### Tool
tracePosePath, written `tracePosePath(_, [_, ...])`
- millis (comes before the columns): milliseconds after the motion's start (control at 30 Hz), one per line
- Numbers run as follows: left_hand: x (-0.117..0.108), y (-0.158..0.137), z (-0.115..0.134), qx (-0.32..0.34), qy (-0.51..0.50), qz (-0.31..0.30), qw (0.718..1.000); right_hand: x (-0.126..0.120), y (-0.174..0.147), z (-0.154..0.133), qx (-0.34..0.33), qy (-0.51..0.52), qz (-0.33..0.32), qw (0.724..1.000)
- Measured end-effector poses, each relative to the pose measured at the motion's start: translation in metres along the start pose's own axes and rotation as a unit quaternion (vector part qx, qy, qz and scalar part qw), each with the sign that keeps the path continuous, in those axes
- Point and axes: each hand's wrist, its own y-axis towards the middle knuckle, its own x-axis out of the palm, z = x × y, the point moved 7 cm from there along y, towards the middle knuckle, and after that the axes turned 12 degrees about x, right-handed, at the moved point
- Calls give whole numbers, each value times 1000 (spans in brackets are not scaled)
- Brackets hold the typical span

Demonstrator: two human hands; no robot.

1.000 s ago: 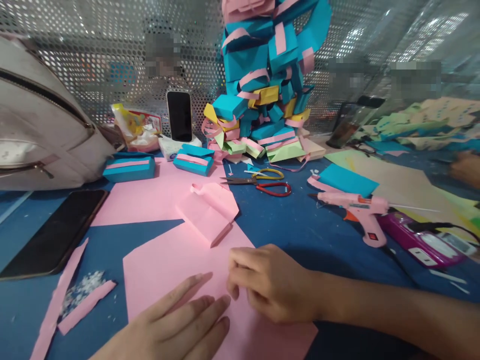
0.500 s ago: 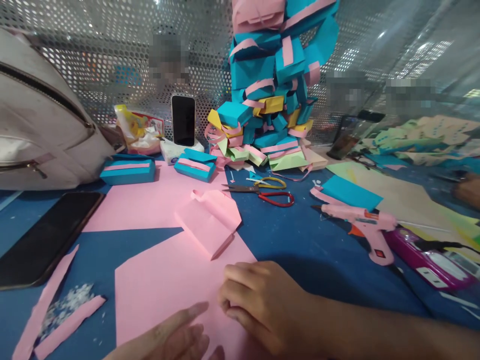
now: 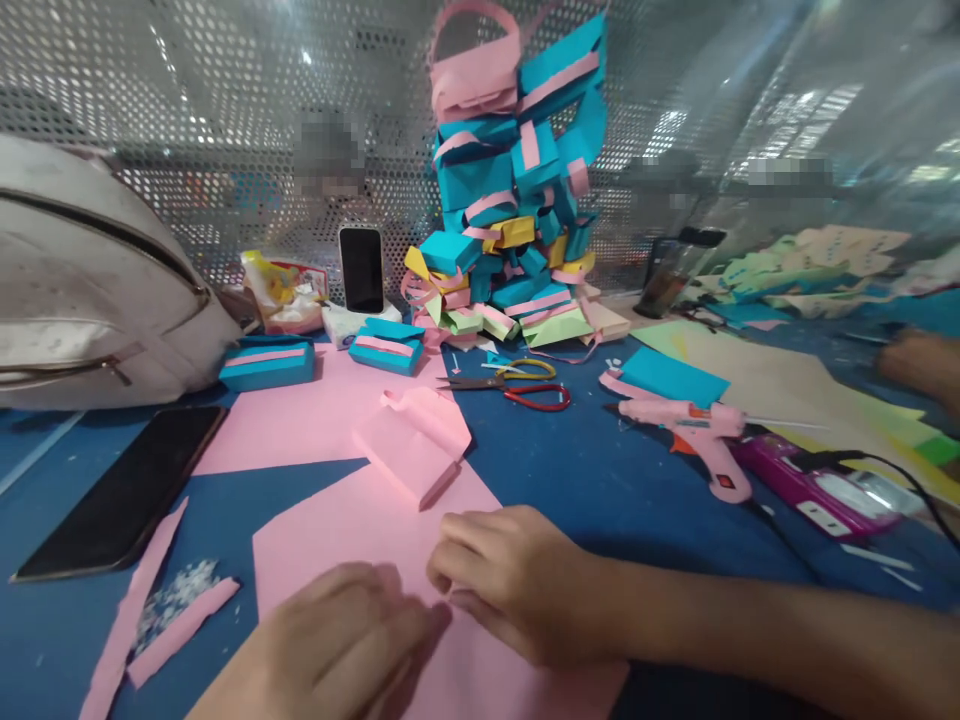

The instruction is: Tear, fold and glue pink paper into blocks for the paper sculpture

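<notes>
A pink paper sheet lies on the blue table under both hands. My right hand rests on it, fingers curled and pressed together; whatever they may pinch is hidden. Close beside it, my left hand is slightly blurred, with its fingers drawn together and their tips near my right fingertips. I cannot make out anything between them. Just beyond the hands, a folded pink paper bag lies on the sheet's far edge, its flap raised.
Scissors lie ahead, a pink glue gun and purple power strip to the right. Behind stands a tall stack of paper bags. Leftward are a phone, paper strips and a backpack. Another person's hand shows far right.
My left hand has moved up and right toward my right hand, its fingers closing from a spread pose. My right hand stays curled on the sheet. The camera view has shifted slightly.
</notes>
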Motion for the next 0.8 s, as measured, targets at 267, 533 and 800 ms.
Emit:
tracePosePath(267, [24,-6,-22,-260,-40,-141,955,-8,-5,0,36,-13,16,999])
tracePosePath(533, [24,3,-16,-275,-143,-127,942,-47,-72,16,119,-35,48,991])
tracePosePath(800, [26,-10,-38,-389,-221,-83,891,-89,-204,133,488,-251,307,778])
